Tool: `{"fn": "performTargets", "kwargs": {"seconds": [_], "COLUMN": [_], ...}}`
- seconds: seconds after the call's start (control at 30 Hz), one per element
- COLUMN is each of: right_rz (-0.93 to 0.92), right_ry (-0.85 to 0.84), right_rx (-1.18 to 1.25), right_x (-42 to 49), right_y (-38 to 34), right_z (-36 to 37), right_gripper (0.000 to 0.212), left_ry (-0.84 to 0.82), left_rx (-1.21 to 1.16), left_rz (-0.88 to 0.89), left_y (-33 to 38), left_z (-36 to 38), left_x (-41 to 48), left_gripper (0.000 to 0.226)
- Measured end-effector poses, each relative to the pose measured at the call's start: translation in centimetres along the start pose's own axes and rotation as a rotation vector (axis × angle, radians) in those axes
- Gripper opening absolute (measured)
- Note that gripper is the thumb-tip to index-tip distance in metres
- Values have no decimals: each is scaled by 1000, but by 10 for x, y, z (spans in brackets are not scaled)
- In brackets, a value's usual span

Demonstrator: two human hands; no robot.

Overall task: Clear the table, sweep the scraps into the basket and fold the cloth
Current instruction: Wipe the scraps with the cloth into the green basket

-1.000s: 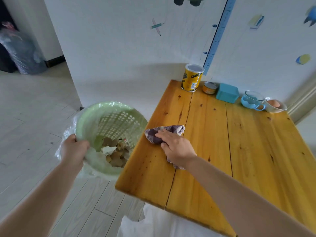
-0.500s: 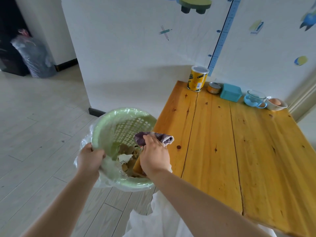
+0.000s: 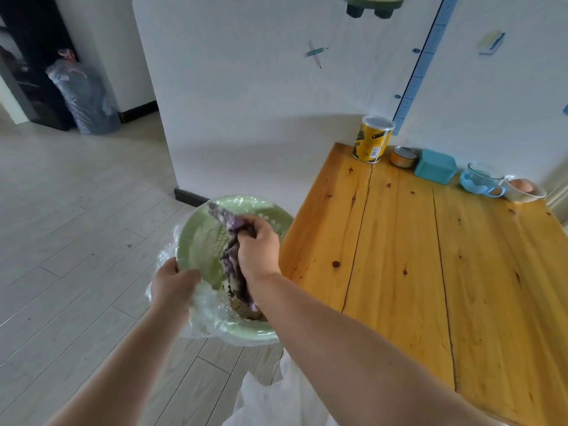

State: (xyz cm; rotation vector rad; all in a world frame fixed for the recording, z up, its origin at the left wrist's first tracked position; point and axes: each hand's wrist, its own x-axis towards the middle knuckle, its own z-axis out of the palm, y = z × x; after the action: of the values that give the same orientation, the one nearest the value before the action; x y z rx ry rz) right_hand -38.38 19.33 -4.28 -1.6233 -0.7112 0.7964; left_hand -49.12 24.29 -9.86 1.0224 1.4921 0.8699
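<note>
Purple cloth bunched over green basket; scraps prob. inside.

My right hand grips the cloth bunched over the basket, just left of the table; my left hand holds the basket's rim.

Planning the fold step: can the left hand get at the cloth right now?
Probably not as is. The left hand grips the lined rim of the green basket, so it is busy. The purple cloth hangs from the right hand close beside it, nothing between them.
</note>
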Motion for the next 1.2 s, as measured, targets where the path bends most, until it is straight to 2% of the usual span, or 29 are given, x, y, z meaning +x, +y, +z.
{"fn": "performTargets", "kwargs": {"seconds": [0.13,0.27,0.4,0.57,0.87,1.07,1.2], "right_rz": [-74,-59,-42,57,227,248,114], "right_ry": [-17,-3,32,75,118,112,99], "right_rx": [-38,-30,17,237,552,458,174], "right_x": [12,19,24,27,52,73,81], "right_y": [-15,-23,-22,-27,-32,-35,-33], "right_z": [-3,-7,-13,-33,-51,-55,-58], "right_gripper": [38,40,43,29,29,29,30], "left_ry": [8,-1,-8,-15,24,53,86], "left_rx": [5,9,12,-16,-150,-330,-427], "left_rz": [-14,-32,-48,-58,-163,-261,-337], "left_y": [2,3,2,-2,-26,-49,-79], "left_z": [-3,-3,2,9,22,33,47], "left_x": [-2,-2,1,6,22,41,64], "left_gripper": [25,30,26,22,17,25,24]}}
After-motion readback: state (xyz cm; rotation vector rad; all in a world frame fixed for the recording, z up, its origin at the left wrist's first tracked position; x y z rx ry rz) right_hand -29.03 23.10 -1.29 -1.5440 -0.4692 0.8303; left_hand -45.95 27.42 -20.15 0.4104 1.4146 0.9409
